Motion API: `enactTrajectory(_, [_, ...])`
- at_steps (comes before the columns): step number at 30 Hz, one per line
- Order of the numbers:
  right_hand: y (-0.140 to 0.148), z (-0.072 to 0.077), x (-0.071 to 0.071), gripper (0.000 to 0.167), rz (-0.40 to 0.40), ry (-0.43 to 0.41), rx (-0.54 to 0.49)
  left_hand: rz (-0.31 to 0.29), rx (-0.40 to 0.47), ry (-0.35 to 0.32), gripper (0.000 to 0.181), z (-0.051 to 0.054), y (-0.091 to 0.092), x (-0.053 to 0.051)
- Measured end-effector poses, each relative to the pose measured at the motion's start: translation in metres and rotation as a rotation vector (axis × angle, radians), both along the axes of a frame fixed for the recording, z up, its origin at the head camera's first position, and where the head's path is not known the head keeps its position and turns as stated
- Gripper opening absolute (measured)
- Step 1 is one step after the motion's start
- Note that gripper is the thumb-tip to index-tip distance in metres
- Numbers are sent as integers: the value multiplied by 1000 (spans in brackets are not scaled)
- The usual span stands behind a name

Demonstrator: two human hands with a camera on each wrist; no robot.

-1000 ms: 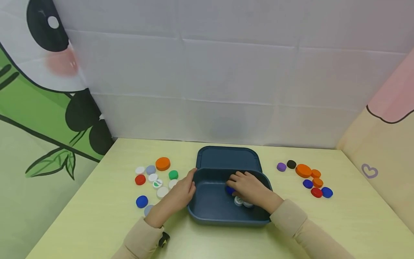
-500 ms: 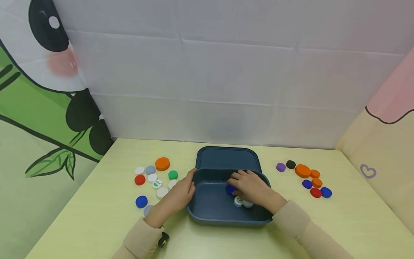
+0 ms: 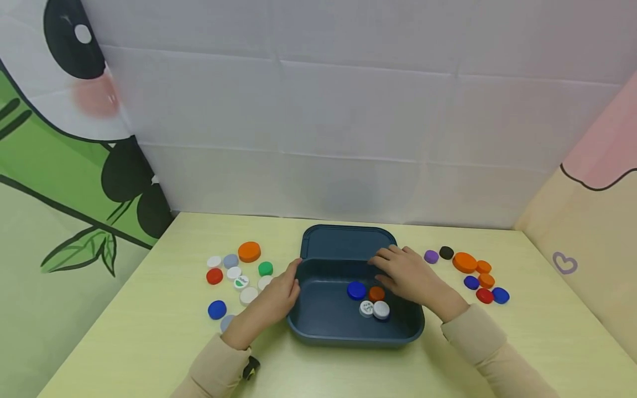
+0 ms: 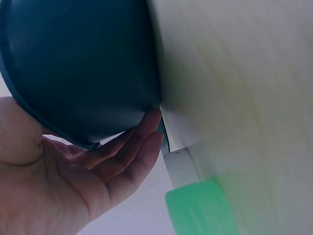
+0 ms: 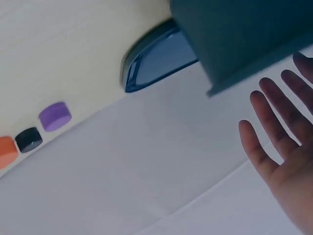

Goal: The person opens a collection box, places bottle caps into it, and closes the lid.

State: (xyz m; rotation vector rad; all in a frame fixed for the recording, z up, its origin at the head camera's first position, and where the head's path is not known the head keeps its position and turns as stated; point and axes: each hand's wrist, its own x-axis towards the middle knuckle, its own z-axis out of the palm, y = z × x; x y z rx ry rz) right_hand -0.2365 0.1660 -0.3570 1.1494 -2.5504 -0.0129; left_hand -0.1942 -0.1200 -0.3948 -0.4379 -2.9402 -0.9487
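A dark blue plastic box [image 3: 323, 326] stands on the table, its inside showing a blue bottle cap [image 3: 356, 291], an orange cap [image 3: 376, 293], and two white caps [image 3: 381, 310]. My left hand [image 3: 273, 296] grips the box's left side at the rim; in the left wrist view its fingers [image 4: 142, 147] lie against the outer wall. Over the far right rim hovers my right hand [image 3: 410, 276], with nothing in it. In the right wrist view its fingers [image 5: 274, 117] are spread and nearly straight.
Behind the box lies its matching lid [image 3: 348, 241]. Loose caps, such as an orange one [image 3: 249, 252] and a green one [image 3: 266, 268], lie left of it. More caps, including a purple one [image 3: 431, 256] and a red one [image 3: 485, 296], lie to the right.
My right hand has let go of the blue cap and lifted up and right out of the box, uncovering the orange cap. The left hand has stayed on the box.
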Motion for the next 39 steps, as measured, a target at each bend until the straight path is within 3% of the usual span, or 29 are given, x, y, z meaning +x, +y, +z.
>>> enactTrajectory(6, [16, 8, -12, 30, -85, -17, -6, -2, -3, 7, 45, -1, 0, 0])
enactTrajectory(12, [37, 5, -27, 28, -177, -51, -9, -2, 2, -4, 46, -1, 0, -1])
enactTrajectory(24, [81, -20, -55, 27, -285, -116, -57, 2, 1, -7, 46, 0, 0, 0])
enactTrajectory(39, [110, -41, -100, 25, -332, -170, -25, 40, -2, -11, 45, 1, 12, -13])
